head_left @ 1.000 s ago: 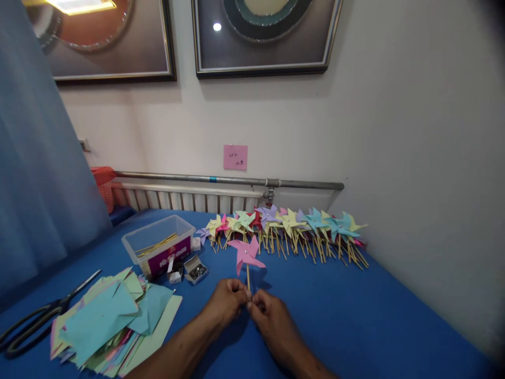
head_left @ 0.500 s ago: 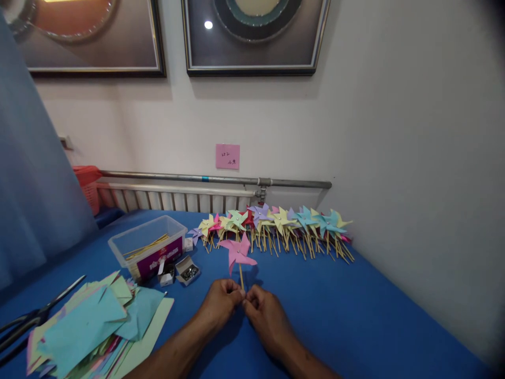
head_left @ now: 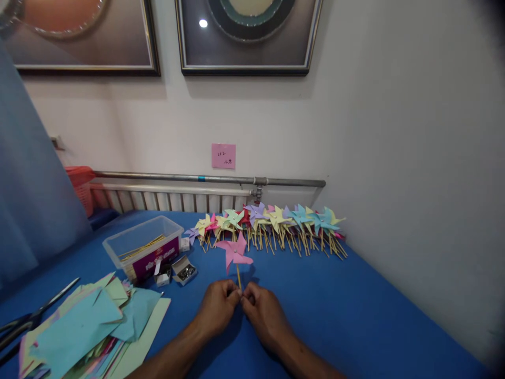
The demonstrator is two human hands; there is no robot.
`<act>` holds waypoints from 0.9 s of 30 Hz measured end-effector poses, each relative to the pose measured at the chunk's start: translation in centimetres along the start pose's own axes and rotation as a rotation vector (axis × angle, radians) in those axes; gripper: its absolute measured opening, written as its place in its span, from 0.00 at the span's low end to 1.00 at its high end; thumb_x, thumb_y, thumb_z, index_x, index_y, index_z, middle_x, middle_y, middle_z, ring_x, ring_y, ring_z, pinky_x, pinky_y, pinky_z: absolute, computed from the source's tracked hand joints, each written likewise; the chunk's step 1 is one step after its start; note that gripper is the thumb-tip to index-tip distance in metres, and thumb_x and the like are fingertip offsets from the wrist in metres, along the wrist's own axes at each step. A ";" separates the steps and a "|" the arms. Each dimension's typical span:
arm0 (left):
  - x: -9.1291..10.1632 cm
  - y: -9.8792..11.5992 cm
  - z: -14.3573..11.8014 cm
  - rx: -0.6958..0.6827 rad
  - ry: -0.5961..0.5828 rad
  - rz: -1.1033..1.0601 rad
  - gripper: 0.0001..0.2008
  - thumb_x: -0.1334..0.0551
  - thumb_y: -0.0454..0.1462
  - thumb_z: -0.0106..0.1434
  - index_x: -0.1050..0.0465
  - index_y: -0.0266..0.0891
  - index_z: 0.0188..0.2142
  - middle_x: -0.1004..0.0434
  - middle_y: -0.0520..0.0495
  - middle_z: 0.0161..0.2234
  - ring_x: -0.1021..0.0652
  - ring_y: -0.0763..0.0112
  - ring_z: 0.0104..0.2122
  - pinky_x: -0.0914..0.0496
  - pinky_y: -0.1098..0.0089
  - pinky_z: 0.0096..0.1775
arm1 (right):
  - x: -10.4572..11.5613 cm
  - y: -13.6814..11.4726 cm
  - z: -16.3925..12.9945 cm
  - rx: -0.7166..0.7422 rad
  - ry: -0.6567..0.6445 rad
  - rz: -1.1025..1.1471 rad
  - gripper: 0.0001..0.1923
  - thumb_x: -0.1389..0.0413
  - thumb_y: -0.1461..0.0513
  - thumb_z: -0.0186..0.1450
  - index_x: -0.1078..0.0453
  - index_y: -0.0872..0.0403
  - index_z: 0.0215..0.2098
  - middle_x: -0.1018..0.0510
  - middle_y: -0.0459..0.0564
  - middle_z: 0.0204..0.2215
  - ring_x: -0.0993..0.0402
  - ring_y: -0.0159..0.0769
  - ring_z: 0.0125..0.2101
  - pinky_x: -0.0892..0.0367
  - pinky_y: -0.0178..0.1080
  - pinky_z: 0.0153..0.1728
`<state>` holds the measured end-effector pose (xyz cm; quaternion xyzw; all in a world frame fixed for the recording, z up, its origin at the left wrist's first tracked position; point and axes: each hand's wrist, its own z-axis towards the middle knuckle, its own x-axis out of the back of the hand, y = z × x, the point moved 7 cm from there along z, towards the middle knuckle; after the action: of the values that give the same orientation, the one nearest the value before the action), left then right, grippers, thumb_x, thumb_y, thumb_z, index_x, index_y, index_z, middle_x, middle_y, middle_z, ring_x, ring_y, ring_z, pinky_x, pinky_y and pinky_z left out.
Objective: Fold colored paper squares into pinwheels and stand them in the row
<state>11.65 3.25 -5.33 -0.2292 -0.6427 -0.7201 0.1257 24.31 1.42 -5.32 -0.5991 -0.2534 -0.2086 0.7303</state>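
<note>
A pink paper pinwheel [head_left: 235, 251] stands upright on a thin wooden stick [head_left: 239, 275], a small pin at its centre. My left hand [head_left: 219, 306] pinches the stick's lower end between thumb and forefinger. Close against it on the other side, my right hand [head_left: 263, 313] is also closed, its fingertips at the same stick. The stick's bottom is hidden by the fingers. Beyond my hands lies a long row of finished pinwheels [head_left: 278, 219] in yellow, blue, purple, green and red, their sticks pointing toward me.
At left sits a clear plastic tub [head_left: 114, 255] holding wooden sticks [head_left: 144, 247]. An open small box of metal pins [head_left: 184, 270] lies beside it. Nearer are a pile of coloured paper [head_left: 79, 326] and black scissors [head_left: 35, 318]. A blue cloth [head_left: 355, 326] covers the table; pipes [head_left: 292, 182] run along the wall.
The whole view has shifted slightly, so everything sits a little further left. Both hands keep their hold at the pinwheel's stick; little else differs.
</note>
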 end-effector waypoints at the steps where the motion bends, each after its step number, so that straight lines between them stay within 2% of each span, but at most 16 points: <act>1: 0.1 0.3 -0.1 -0.009 0.005 0.026 0.11 0.44 0.39 0.59 0.31 0.37 0.23 0.33 0.53 0.20 0.34 0.73 0.24 0.44 0.71 0.28 | 0.0 0.0 0.0 -0.008 0.003 -0.005 0.08 0.48 0.65 0.64 0.34 0.53 0.26 0.29 0.41 0.19 0.35 0.30 0.22 0.50 0.33 0.24; 5: 0.6 0.8 -0.3 -0.024 0.011 0.118 0.11 0.44 0.39 0.60 0.30 0.37 0.24 0.30 0.53 0.21 0.32 0.71 0.25 0.44 0.70 0.30 | 0.7 0.4 0.5 -0.032 0.028 -0.036 0.08 0.47 0.62 0.64 0.32 0.53 0.27 0.26 0.43 0.20 0.32 0.32 0.23 0.48 0.33 0.25; 8: 0.5 0.7 -0.3 -0.026 -0.006 0.160 0.12 0.44 0.39 0.62 0.30 0.37 0.24 0.31 0.53 0.21 0.31 0.72 0.25 0.44 0.70 0.30 | 3.0 1.5 1.4 -0.009 0.069 -0.080 0.09 0.47 0.61 0.65 0.30 0.53 0.28 0.24 0.44 0.22 0.30 0.33 0.23 0.45 0.33 0.26; 11: 0.3 0.6 -0.5 -0.031 -0.036 0.209 0.11 0.44 0.39 0.62 0.29 0.38 0.26 0.29 0.53 0.23 0.30 0.72 0.26 0.44 0.71 0.30 | 7.7 4.2 2.8 -0.083 0.191 -0.260 0.10 0.47 0.61 0.66 0.29 0.53 0.28 0.23 0.45 0.22 0.28 0.33 0.24 0.44 0.32 0.27; 16: -0.2 1.3 -1.1 -0.125 -0.054 0.317 0.09 0.43 0.36 0.62 0.29 0.38 0.26 0.25 0.51 0.28 0.27 0.71 0.30 0.43 0.71 0.33 | 16.9 8.8 5.5 -0.220 0.370 -0.436 0.12 0.50 0.62 0.67 0.26 0.56 0.31 0.20 0.54 0.27 0.26 0.38 0.29 0.44 0.35 0.30; 18: -0.3 1.3 -1.2 -0.127 -0.061 0.336 0.09 0.43 0.36 0.62 0.28 0.39 0.27 0.24 0.50 0.29 0.27 0.71 0.31 0.42 0.71 0.34 | 19.3 10.0 6.3 -0.262 0.420 -0.495 0.12 0.50 0.62 0.68 0.25 0.57 0.33 0.19 0.57 0.30 0.25 0.40 0.32 0.44 0.36 0.30; 21: -0.4 1.2 -1.2 -0.108 -0.065 0.360 0.09 0.43 0.36 0.63 0.28 0.39 0.27 0.24 0.51 0.29 0.27 0.72 0.30 0.42 0.71 0.33 | 20.7 11.4 7.1 -0.302 0.430 -0.551 0.13 0.49 0.62 0.69 0.25 0.58 0.34 0.18 0.58 0.32 0.25 0.42 0.34 0.44 0.36 0.31; 27: -0.4 1.4 -1.2 -0.123 -0.094 0.393 0.09 0.43 0.36 0.63 0.26 0.40 0.29 0.22 0.50 0.31 0.25 0.71 0.33 0.41 0.71 0.35 | 20.7 13.3 8.9 -0.372 0.414 -0.602 0.13 0.49 0.61 0.69 0.23 0.57 0.36 0.18 0.58 0.33 0.23 0.42 0.34 0.45 0.36 0.30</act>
<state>12.50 1.83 -4.37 -0.3909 -0.5457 -0.7080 0.2195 47.56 12.73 -1.37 -0.5654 -0.2228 -0.5716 0.5513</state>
